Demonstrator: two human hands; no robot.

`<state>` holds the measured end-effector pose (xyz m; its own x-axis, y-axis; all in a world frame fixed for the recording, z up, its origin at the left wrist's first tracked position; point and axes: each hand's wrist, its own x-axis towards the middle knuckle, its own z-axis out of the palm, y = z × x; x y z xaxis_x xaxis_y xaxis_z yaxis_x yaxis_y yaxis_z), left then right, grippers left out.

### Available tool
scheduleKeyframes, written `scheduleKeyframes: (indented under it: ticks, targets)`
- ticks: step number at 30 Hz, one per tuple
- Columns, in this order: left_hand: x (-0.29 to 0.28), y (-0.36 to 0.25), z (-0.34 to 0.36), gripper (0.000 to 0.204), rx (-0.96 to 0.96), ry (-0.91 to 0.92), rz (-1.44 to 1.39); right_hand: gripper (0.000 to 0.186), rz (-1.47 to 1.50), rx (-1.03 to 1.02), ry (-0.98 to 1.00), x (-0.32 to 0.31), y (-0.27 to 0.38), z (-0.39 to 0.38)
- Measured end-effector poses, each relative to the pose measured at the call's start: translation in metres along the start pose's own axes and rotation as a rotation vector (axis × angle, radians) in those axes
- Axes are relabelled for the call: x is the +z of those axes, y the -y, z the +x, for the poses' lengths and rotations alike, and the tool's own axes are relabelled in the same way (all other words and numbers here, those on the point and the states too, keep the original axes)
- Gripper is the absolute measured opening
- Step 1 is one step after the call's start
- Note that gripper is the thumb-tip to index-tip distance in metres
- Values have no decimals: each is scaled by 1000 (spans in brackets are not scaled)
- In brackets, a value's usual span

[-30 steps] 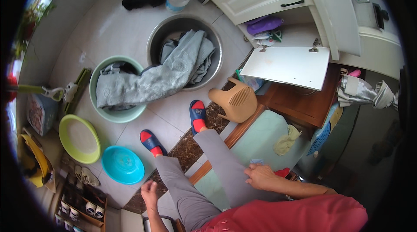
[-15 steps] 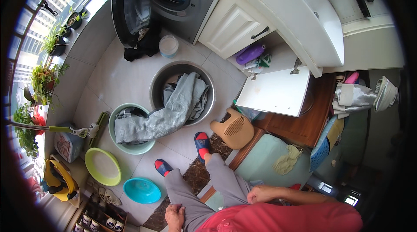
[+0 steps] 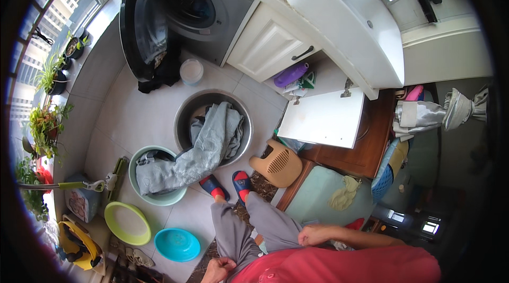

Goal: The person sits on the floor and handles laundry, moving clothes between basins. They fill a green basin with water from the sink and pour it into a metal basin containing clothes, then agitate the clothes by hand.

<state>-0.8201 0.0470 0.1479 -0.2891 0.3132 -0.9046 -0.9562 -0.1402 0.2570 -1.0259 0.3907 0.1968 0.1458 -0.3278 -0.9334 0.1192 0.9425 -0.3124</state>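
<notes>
My left hand (image 3: 220, 268) is curled at my left thigh, against the grey trousers (image 3: 270, 219). My right hand (image 3: 312, 234) rests on my right thigh with its fingers bent together; what either holds, if anything, is hidden. Beyond my slippered feet, a bundled grey-blue padded cloth (image 3: 204, 161) lies across a steel basin (image 3: 181, 113) and a pale mint basin (image 3: 137, 190). To their lower left are a lime basin (image 3: 142, 218) and a turquoise basin (image 3: 177, 243). A tan plastic container (image 3: 275, 164) sits right of my feet.
At the top stands a washing machine (image 3: 212, 39), door open, dark cloth below it. Right are a sink (image 3: 350, 28), a cupboard with its flap (image 3: 318, 118) lowered, and a wooden piece (image 3: 371, 148). Potted plants (image 3: 47, 118) line the window; a mop (image 3: 79, 185) leans left.
The view has tilted up, bringing washing machine, window and sink into sight. My left foot has moved up and right toward the mint basin. My left hand has settled against my thigh.
</notes>
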Motion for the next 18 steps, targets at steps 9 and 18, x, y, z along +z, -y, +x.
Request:
scheduleKeyframes:
  ticks: [9, 18]
  targets:
    - [-64, -25, 8, 46, -27, -111, -183, 31, -16, -29, -10, -23, 65, 6]
    - [-256, -326, 164, 76, 1015, -712, -27, 37, -82, -62, 82, -59, 59, 14]
